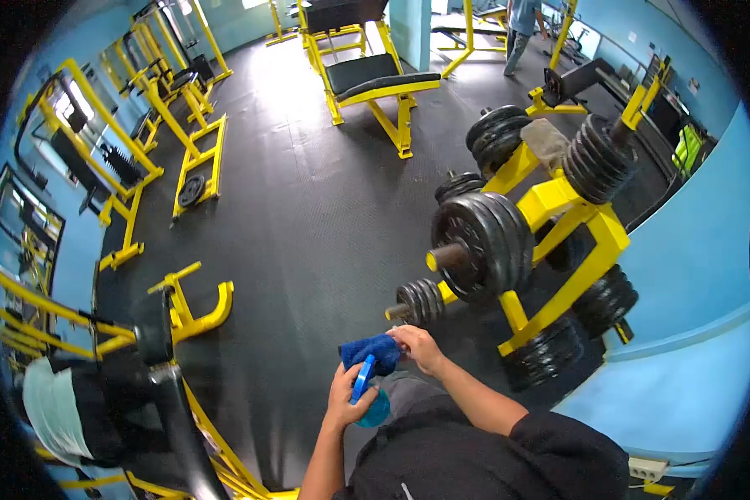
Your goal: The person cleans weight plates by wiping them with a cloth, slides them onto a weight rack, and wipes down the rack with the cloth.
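Note:
My left hand is wrapped round a spray bottle with a blue trigger head and a see-through turquoise body. A dark blue cloth lies bunched just above the trigger, close to the fingers of that hand. At the cloth's right end, my right hand is closed with its fingertips on the fabric. Both hands are in front of my body, low in the view. Nearest to them stands a yellow weight rack loaded with black weight plates.
A grey cloth rests on top of the rack. Yellow-framed machines line the left side, with a padded bench ahead. Light fabric hangs over equipment at lower left. Another person is at the far right, on the black floor.

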Demonstrator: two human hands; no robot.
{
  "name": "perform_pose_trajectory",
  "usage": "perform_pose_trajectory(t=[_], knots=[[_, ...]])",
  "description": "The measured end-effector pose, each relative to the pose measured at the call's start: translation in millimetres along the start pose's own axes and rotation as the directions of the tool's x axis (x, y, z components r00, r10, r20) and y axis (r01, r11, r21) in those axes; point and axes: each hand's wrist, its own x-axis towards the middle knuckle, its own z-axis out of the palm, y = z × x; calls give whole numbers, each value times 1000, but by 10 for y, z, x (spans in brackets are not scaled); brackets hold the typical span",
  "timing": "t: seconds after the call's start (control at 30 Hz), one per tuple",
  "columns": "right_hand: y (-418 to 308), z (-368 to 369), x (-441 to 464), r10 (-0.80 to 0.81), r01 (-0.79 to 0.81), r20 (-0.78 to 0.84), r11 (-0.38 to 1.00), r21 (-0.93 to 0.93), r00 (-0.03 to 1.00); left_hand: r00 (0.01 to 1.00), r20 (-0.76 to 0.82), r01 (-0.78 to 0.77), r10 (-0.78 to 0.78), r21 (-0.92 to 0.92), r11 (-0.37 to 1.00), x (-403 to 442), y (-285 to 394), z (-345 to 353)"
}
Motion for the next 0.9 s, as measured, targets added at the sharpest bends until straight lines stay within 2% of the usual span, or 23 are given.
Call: perform_pose_trajectory(t=[0.03, 0.07, 0.13, 0.27, 0.37, 0.43, 0.47, 0.57, 0.63, 0.7, 0.77, 0.8, 0.9], knots=[[-2, 58, 289, 167, -160, -44, 978, 133, 985, 1000, 19, -1, 1, 14, 1000, 196, -93, -122], [-49, 103, 651, 166, -157, -47, 976, 150, 985, 1000, -16, 8, -7, 34, 999, 411, -193, -225], [-162, 288, 1206, 320, -307, -106, 944, 122, 941, 998, -30, 64, -61, 81, 995, 761, -298, -503], [-787, 738, 2267, 264, -257, -44, 958, 127, 963, 999, -45, 33, -28, 96, 995, 1615, -402, -1107], [-1239, 991, 2984, 152, -147, -53, 986, 84, 987, 999, -40, 11, -5, 133, 991, 2268, -587, -1423], [-1378, 1027, 3398, 140, -138, -15, 987, 88, 990, 1000, -19, 10, -9, 78, 997, 2752, -688, -1573], [-1413, 1022, 3592, 131, -133, 29, 988, 84, 991, 1000, 4, 5, -5, 52, 999, 3016, -750, -1643], [-1377, 826, 4070, 199, -196, -29, 978, 75, 980, 994, 102, -35, 29, 59, 998, 3766, -974, -1815], [-1449, 674, 4194, 220, -212, -86, 973, 89, 972, 967, 151, -221, 203, 115, 968, 4320, -1028, -1863], [-1589, 603, 4324, 412, -379, -235, 909, 172, 880, 928, 254, -304, 272, 94, 948, 4874, -1023, -1974], [-1712, 469, 4430, 361, -304, -305, 927, 220, 881, 895, 395, -254, 207, 69, 965, 5333, -938, -1971], [-1772, 386, 4474, 300, -228, -347, 945, 234, 889, 866, 439, -285, 241, 37, 958, 5565, -938, -1922], [-1973, 147, 4679, 294, -133, -464, 928, 347, 836, 733, 612, -379, 296, 6, 925, 6299, -828, -1698]])
